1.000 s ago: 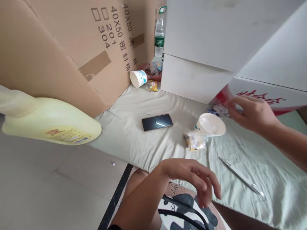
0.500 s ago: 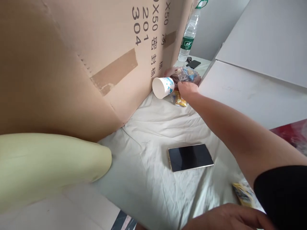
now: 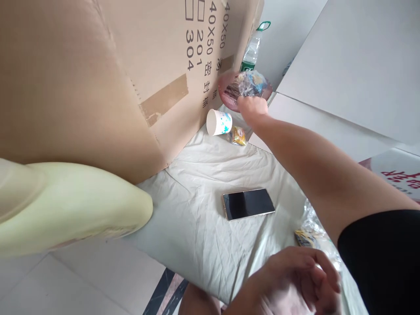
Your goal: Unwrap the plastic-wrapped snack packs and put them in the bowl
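My right hand (image 3: 251, 108) reaches far forward and grips the near rim of a reddish bowl (image 3: 229, 94), held lifted off the sheet beside the cardboard box. The bowl carries several clear-wrapped snack packets (image 3: 250, 83). Just below it a white paper cup with blue print (image 3: 218, 122) lies on its side next to a yellow snack packet (image 3: 237, 136). My left hand (image 3: 295, 280) hovers low near my lap with its fingers loosely curled and nothing in it.
A large cardboard box (image 3: 114, 74) fills the left. A pale yellow plastic jug (image 3: 72, 205) lies in the left foreground. A dark phone (image 3: 248, 203) rests on the pale sheet (image 3: 197, 175). A water bottle (image 3: 251, 54) stands behind the bowl; white boxes (image 3: 354, 65) are to the right.
My right hand went from the paper cup at the right to the far corner, took hold of the reddish bowl and raised it off the sheet. The view swung left.
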A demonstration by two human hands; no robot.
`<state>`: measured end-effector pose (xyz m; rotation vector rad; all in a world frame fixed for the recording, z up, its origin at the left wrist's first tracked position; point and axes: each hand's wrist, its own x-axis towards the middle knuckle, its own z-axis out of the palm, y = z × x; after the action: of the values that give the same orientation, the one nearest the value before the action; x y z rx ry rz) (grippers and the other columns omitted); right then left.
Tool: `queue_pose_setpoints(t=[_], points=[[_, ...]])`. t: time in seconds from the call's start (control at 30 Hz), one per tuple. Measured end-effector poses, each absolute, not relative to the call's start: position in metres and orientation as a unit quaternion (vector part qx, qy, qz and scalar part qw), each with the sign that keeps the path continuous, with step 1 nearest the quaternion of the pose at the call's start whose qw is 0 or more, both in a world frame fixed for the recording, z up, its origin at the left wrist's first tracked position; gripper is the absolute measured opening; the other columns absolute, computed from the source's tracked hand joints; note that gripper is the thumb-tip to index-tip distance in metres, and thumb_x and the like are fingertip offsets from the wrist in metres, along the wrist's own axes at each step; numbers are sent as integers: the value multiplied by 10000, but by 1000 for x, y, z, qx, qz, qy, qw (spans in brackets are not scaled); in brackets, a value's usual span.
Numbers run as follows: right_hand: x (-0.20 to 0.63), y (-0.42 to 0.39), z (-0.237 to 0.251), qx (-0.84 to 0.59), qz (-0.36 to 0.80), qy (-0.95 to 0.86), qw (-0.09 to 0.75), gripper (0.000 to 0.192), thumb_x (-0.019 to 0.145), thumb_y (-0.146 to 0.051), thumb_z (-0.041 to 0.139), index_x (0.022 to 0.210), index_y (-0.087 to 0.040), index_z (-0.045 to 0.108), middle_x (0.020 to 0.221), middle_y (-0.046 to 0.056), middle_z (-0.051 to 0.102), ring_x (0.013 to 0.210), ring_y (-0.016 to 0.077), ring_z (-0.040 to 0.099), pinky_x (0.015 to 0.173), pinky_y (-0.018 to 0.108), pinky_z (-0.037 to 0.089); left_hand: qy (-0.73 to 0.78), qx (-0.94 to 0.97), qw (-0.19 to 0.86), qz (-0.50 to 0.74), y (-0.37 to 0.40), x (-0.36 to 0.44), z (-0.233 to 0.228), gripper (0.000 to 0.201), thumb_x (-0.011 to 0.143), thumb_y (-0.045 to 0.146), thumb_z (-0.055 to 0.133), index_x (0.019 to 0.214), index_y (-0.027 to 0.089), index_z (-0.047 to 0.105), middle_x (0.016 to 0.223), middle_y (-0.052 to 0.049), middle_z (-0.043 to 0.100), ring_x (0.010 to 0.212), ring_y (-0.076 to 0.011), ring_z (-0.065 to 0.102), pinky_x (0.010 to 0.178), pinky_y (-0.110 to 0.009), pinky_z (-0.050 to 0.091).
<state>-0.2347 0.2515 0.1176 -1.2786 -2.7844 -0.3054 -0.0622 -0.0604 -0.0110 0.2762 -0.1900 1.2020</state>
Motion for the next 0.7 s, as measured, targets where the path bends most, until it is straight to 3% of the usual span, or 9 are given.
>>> queue_pose_setpoints(t=[0.1,0.27,0.5,0.7], points=[[-229,243,145,-426,-130,-892,76,333,1035,-125,407,1223,-95,681,1129,212,740,1164,365,705,942,516,547,-75,160,823,540,-57,-65,-3,342,780,476,603,802,146,691,446,-25,575,329,-159,496,377,-274,410],[-193,195,180,-328,-147,-921,149,300,1051,-230,421,1120,-162,705,973,132,737,1042,311,723,875,440,540,-29,183,840,510,-57,-73,7,329,821,488,669,816,159,683,475,11,575,347,-125,474,409,-252,400],[-89,69,211,-275,-217,-937,-4,423,937,-1,421,1254,-186,632,1030,124,762,869,235,699,676,328,447,35,226,839,493,-62,-67,22,329,836,491,718,780,174,653,456,45,512,376,-102,426,453,-243,352],[54,23,214,-316,-206,-924,-61,328,922,-25,422,1077,-209,646,893,52,721,774,176,599,574,311,289,100,288,843,444,-66,-49,25,374,808,525,755,774,174,630,436,63,485,371,-89,396,456,-236,313]])
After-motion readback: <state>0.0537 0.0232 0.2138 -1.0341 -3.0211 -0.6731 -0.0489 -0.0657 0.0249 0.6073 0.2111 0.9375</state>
